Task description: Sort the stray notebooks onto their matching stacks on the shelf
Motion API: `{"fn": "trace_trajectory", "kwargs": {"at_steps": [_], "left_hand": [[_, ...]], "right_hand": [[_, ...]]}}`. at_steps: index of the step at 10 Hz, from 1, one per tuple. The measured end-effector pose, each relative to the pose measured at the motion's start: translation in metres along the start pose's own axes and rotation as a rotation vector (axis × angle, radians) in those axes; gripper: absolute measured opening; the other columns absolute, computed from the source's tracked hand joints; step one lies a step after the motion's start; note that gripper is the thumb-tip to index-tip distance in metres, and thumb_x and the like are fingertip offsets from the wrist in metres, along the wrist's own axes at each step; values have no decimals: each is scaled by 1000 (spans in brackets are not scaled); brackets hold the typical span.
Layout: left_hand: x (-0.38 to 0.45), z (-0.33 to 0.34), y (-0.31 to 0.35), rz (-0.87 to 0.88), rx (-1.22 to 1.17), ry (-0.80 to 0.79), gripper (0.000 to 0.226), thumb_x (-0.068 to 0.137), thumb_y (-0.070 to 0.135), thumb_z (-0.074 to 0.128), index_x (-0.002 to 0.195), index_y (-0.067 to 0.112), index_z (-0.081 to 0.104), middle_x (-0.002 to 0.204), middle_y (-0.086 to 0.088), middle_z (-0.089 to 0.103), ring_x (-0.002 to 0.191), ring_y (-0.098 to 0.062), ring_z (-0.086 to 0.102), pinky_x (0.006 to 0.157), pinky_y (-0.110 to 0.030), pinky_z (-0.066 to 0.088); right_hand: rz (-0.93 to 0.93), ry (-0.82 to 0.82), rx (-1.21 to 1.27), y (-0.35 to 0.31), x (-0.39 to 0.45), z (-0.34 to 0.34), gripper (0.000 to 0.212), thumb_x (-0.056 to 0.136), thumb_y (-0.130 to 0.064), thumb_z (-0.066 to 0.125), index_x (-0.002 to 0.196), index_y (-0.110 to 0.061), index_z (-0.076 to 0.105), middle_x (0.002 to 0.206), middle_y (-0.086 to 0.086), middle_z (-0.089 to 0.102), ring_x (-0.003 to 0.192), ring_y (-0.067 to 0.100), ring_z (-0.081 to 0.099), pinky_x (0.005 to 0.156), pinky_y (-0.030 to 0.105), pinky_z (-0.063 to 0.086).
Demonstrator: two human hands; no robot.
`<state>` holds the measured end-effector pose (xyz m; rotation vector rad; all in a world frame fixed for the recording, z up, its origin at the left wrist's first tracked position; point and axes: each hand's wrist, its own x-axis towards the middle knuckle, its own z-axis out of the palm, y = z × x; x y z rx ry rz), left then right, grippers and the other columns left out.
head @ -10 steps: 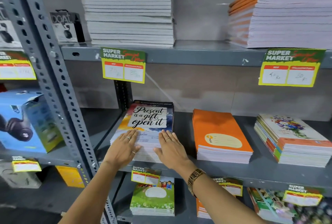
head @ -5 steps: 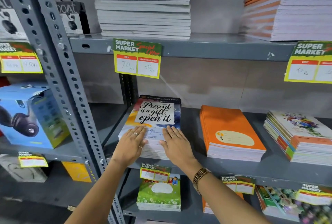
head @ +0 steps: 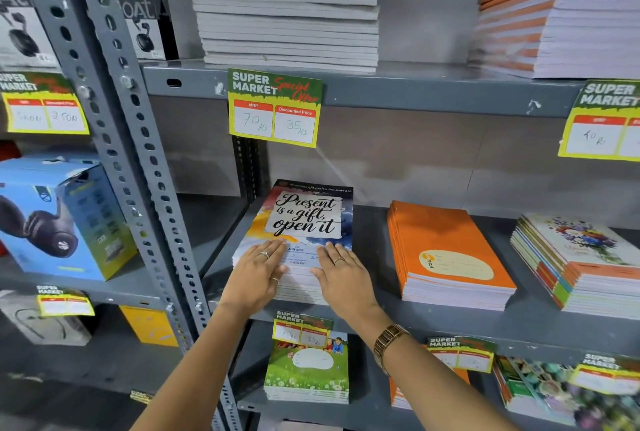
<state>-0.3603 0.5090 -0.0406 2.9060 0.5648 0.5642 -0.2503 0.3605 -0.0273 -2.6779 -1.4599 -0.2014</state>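
A stack of notebooks with the cover "Present is a gift, open it" lies at the left end of the grey middle shelf. My left hand and my right hand both rest flat on the near end of its top cover, fingers spread, palms over the front edge. Neither hand grips anything. To the right lie an orange notebook stack and a stack with a floral cover.
The shelf above carries a tall white stack and an orange-and-white stack. Price tags hang from the shelf edges. A perforated grey upright stands on the left, with a blue headphone box beyond it. Below lies a green notebook stack.
The view has drawn closer to the shelf and shifted right. Both hands stay flat on the same stack, hardly moved.
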Motion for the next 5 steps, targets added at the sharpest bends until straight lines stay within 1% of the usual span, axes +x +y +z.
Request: {"fn": "trace_trajectory", "kwargs": {"at_steps": [1, 2, 3, 4, 5], "left_hand": [[-1, 0, 1, -8, 15, -7, 67, 87, 43, 17, 138, 9, 44, 144, -9, 48, 137, -26, 40, 116, -40, 26], [-2, -1, 3, -4, 60, 10, 63, 91, 43, 20, 133, 7, 51, 137, -11, 56, 130, -29, 50, 112, -40, 33], [-3, -5, 7, -14, 150, -22, 78, 96, 49, 0, 127, 5, 56, 128, -11, 63, 120, -28, 59, 104, -38, 43], [-6, -3, 10, 27, 195, -15, 84, 92, 50, -9, 134, 5, 48, 137, -11, 55, 128, -28, 52, 108, -45, 38], [-8, -4, 23, -2, 254, 4, 79, 96, 46, -4, 130, 1, 51, 133, -14, 58, 124, -30, 56, 110, -39, 27]], "right_hand": [[1, 22, 12, -2, 1, 0, 55, 82, -42, 31, 100, -16, 76, 97, 1, 78, 90, 16, 74, 78, 30, 59], [-16, 97, 66, 0, 0, -2, 54, 93, -40, 29, 126, -10, 60, 127, 10, 64, 119, 24, 61, 101, 35, 47], [-82, -10, 61, 5, -1, -3, 57, 101, -38, 23, 150, -10, 15, 158, 11, 20, 147, 26, 16, 121, 35, 9], [-100, 33, 50, 13, -8, -1, 60, 100, -39, 25, 151, -9, 11, 160, 10, 14, 148, 24, 11, 121, 35, 5], [-45, 252, 22, 23, -15, 2, 61, 90, -44, 30, 138, -8, 46, 144, 9, 49, 134, 22, 46, 113, 38, 29]]}}
